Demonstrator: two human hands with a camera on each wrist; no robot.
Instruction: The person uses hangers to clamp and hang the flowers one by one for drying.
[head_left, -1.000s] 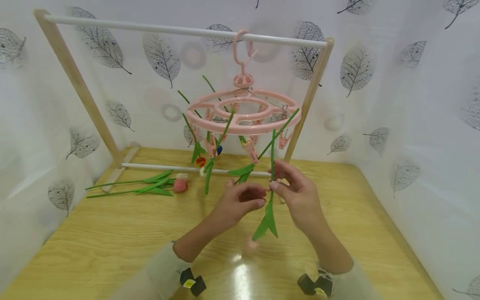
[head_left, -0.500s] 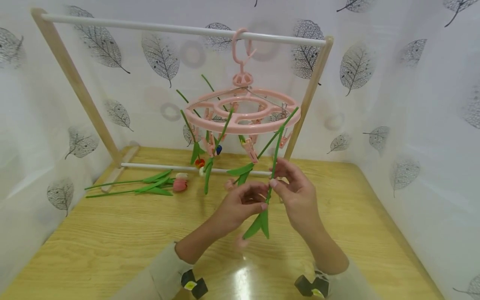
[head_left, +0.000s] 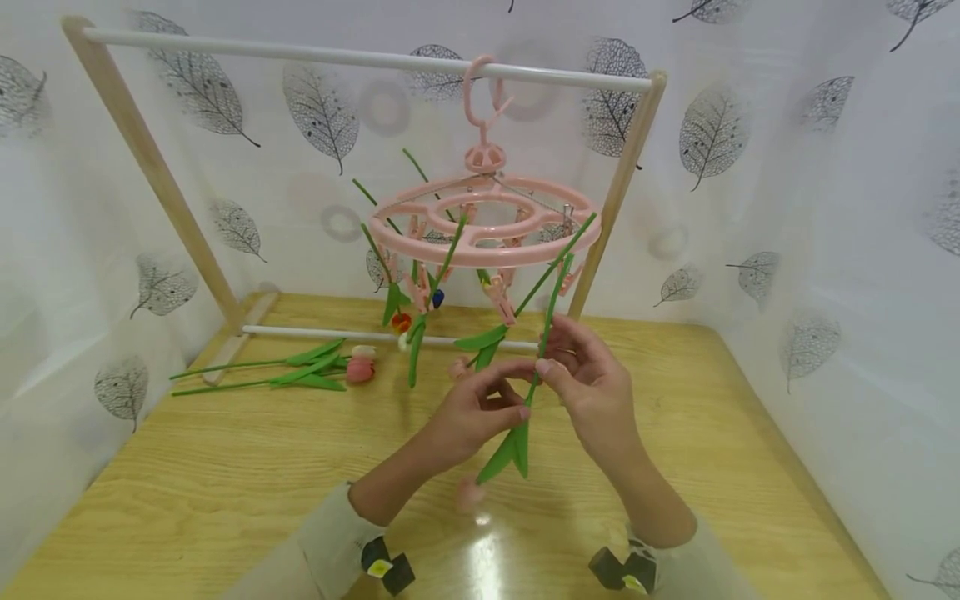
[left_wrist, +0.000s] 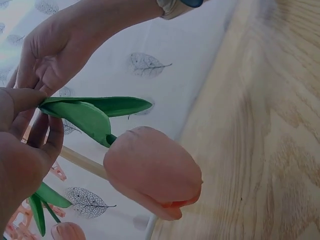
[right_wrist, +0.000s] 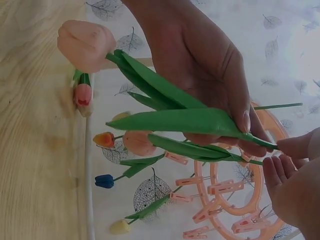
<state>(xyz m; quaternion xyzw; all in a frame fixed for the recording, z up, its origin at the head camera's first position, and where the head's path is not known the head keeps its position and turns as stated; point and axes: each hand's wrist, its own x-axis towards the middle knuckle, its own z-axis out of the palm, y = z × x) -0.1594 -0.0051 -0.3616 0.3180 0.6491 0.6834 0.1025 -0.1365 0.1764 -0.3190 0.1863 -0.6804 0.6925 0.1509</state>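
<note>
A pale pink tulip (left_wrist: 152, 167) with long green leaves hangs head down in front of the drying rack, its blossom blurred in the head view. My left hand (head_left: 461, 421) pinches its stem just above the leaves, between thumb and fingers. Higher up, my right hand (head_left: 600, 400) pinches the same stem (head_left: 553, 304). The round pink clip hanger (head_left: 420, 248) hangs behind both hands. Several tulips are clipped to it, blossoms down, among them a blue tulip (right_wrist: 104, 181), an orange-red tulip (right_wrist: 103, 140) and another pale pink tulip (right_wrist: 140, 143).
A wooden stand with a white top bar (head_left: 300, 54) carries the hanger. On the wooden table (head_left: 247, 492) at the left lie a pink tulip (head_left: 361, 367) and a whitish one. Pink clips (head_left: 500, 300) dangle below the ring. Leaf-patterned sheeting (head_left: 825, 208) surrounds the table.
The held tulip has tilted, its blossom swinging left and its stem top moving right. My left thumb has come onto the stem; my right hand stays at nearly the same place.
</note>
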